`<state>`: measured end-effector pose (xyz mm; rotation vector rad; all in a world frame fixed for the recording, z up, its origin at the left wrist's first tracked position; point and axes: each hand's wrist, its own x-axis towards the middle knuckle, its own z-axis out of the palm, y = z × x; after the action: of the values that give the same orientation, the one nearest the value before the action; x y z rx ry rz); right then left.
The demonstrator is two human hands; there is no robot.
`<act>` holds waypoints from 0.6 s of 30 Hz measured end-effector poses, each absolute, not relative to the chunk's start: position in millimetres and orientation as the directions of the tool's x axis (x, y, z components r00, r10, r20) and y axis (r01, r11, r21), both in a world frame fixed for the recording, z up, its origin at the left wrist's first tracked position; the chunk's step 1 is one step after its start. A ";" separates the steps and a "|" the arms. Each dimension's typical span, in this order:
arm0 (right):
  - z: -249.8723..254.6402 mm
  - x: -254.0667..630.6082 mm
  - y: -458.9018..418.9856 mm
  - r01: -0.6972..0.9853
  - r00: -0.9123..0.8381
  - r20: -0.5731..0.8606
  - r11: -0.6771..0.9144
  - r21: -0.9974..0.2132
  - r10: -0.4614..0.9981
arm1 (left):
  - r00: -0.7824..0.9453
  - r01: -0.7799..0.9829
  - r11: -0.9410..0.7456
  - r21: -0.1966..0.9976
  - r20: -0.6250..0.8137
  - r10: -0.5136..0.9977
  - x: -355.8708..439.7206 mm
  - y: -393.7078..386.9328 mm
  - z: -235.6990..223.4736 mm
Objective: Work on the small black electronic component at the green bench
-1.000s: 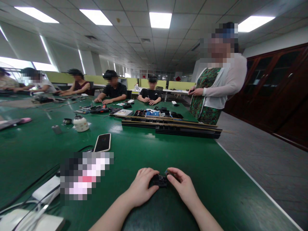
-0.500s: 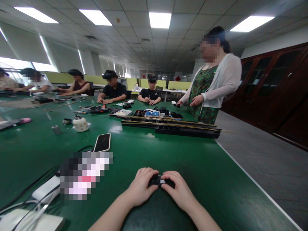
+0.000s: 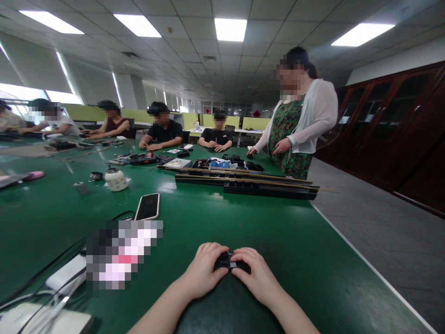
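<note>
Low in the middle of the head view, a small black object (image 3: 223,262) is gripped between my two hands, just over the green table (image 3: 295,246); its exact kind does not show. A small pale grey piece (image 3: 233,265) sits at its centre, by my right fingertips. My left hand (image 3: 204,270) is closed on the left end, thumb below and fingers above. From the other side my right hand (image 3: 256,272) pinches the right part in the same way. Fingers cover much of the object.
Left of my hands lie a phone (image 3: 148,207), a white power strip (image 3: 67,273) with cables and a round white jar (image 3: 116,179). Long black rails (image 3: 271,190) with thin rods cross the table ahead. A person (image 3: 295,116) stands beyond; several others sit around the table.
My right hand has shifted slightly left, closer to my left hand, which stays nearly still. The standing person has moved left and a little lower.
</note>
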<state>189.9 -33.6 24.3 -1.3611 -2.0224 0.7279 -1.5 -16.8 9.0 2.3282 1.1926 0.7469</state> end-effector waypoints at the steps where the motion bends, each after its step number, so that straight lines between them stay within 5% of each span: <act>1: 24.3 189.8 -33.6 0.612 -0.302 0.171 0.328 -0.720 0.938 | 0.488 0.605 -0.544 0.581 0.270 0.830 -1.6 -16.9 8.7; 18: 27.8 190.9 -36.4 0.602 -0.266 0.141 0.279 -0.748 0.953 | 0.483 0.623 -0.533 0.572 0.254 0.838 -0.9 -17.8 10.3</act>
<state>190.9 -36.4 27.8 -1.3924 -1.9637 0.7723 -0.9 -17.8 10.3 2.3289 1.2172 0.7242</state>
